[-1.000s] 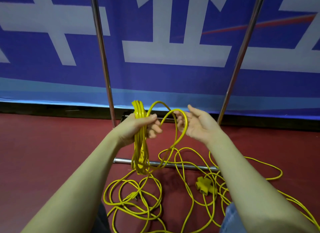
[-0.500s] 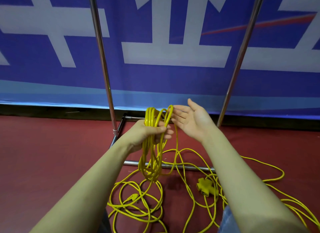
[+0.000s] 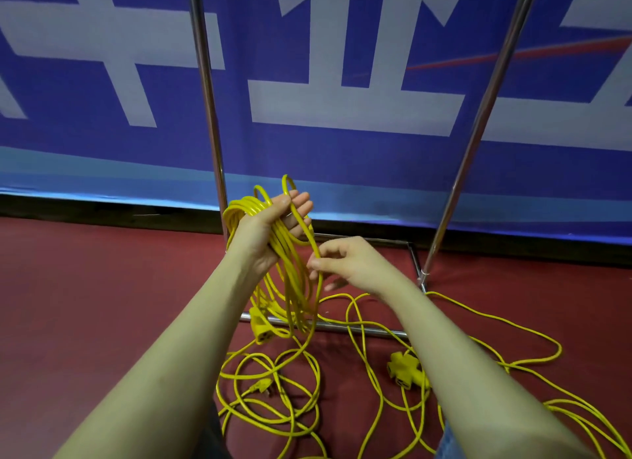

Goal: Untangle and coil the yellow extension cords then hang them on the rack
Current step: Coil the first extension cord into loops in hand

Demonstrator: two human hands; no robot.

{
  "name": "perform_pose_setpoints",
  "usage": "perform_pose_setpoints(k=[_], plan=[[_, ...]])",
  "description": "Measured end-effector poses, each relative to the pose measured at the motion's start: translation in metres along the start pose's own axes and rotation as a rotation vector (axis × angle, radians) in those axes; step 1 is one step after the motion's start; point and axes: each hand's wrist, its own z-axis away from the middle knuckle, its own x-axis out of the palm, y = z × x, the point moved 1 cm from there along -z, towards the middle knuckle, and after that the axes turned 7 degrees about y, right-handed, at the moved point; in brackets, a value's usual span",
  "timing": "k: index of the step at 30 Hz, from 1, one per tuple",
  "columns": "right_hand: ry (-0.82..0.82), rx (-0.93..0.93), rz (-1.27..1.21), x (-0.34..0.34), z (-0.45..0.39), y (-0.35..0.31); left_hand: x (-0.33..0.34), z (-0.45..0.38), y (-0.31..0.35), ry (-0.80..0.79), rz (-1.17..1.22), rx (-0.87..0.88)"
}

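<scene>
Several loops of yellow extension cord (image 3: 289,274) hang from my left hand (image 3: 270,228), whose palm faces up with the fingers loosely curled round the bundle. A yellow socket end (image 3: 260,332) dangles at the bottom of that coil. My right hand (image 3: 345,262) pinches one strand just below the left hand. Loose yellow cord (image 3: 270,400) lies tangled on the red floor below, with a yellow multi-outlet block (image 3: 405,371) to the right and a plug (image 3: 261,387) among the loops. The metal rack's uprights (image 3: 207,92) rise behind.
The rack's base bar (image 3: 342,327) runs across the floor under the coil, and its right upright (image 3: 478,116) leans in front of a blue and white banner (image 3: 342,99). More cord trails off to the lower right (image 3: 581,421).
My left hand has risen and turned palm up with the coil. My right hand, open before, has dropped below it and now pinches a strand.
</scene>
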Motion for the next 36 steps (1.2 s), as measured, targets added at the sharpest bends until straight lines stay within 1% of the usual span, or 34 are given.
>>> perform_pose_setpoints(k=[3, 5, 7, 11, 14, 17, 20, 23, 25, 29, 31, 33, 34, 36], plan=[[0.11, -0.046, -0.068, -0.003, -0.001, -0.006, -0.008, -0.002, 0.002, 0.039, -0.053, -0.051], [0.217, -0.044, -0.213, -0.007, -0.001, -0.008, -0.014, 0.0, 0.001, 0.015, -0.128, -0.117], [0.283, -0.016, -0.379, -0.01, 0.0, -0.009, -0.018, 0.005, -0.001, -0.029, -0.221, -0.18], [0.333, 0.018, -0.603, -0.015, -0.003, -0.012, -0.021, 0.011, -0.005, -0.125, -0.379, -0.186], [0.381, 0.023, -0.738, -0.02, -0.005, -0.015, -0.019, 0.013, -0.007, -0.167, -0.414, -0.146], [0.399, 0.015, -0.804, -0.025, -0.006, -0.015, -0.015, 0.014, -0.009, -0.196, -0.418, -0.106], [0.387, 0.008, -0.857, -0.028, -0.005, -0.017, -0.01, 0.018, -0.013, -0.244, -0.482, -0.075], [0.398, -0.003, -0.938, -0.031, -0.004, -0.02, -0.005, 0.022, -0.019, -0.331, -0.56, -0.119], [0.406, -0.01, -0.973, -0.031, -0.004, -0.02, -0.004, 0.023, -0.025, -0.332, -0.56, -0.16], [0.434, 0.002, -0.96, -0.031, -0.006, -0.017, -0.001, 0.024, -0.033, -0.268, -0.524, -0.167], [0.476, 0.031, -0.856, -0.034, -0.006, -0.013, 0.001, 0.022, -0.034, -0.247, -0.485, -0.142], [0.481, 0.095, -0.678, -0.034, -0.006, -0.006, 0.003, 0.017, -0.032, -0.195, -0.366, -0.114], [0.448, 0.134, -0.569, -0.032, -0.004, -0.002, 0.005, 0.015, -0.03, -0.162, -0.283, -0.108], [0.298, 0.189, -0.365, -0.027, -0.002, 0.005, 0.008, 0.011, -0.025, -0.109, -0.129, -0.093]])
